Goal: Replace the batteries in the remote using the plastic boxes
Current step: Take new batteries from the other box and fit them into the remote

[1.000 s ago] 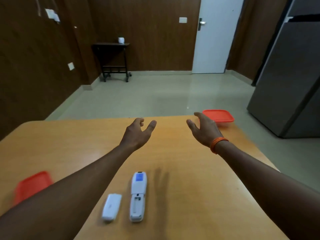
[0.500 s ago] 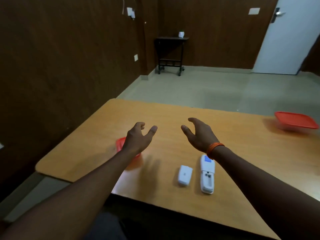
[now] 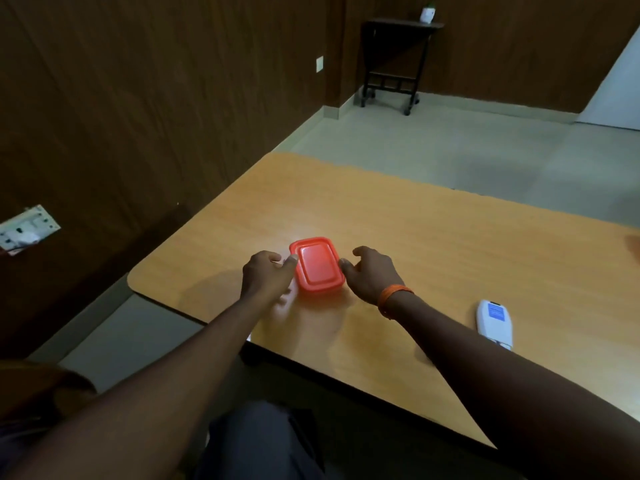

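A small plastic box with a red lid sits closed on the wooden table, near its left end. My left hand is against the box's left side, thumb on the lid's rim. My right hand, with an orange band at the wrist, presses fingertips to its right side. The white remote lies to the right with its back up, its near end hidden behind my right forearm. The battery cover is out of sight.
A sliver of a second red box shows at the frame's right edge. The table's rounded left corner and front edge are close to the box. A dark side table stands against the far wall; a socket plate is on the left wall.
My view has swung left and down. Both hands dropped from the air onto the sides of the red box; the remote now lies off to the right.
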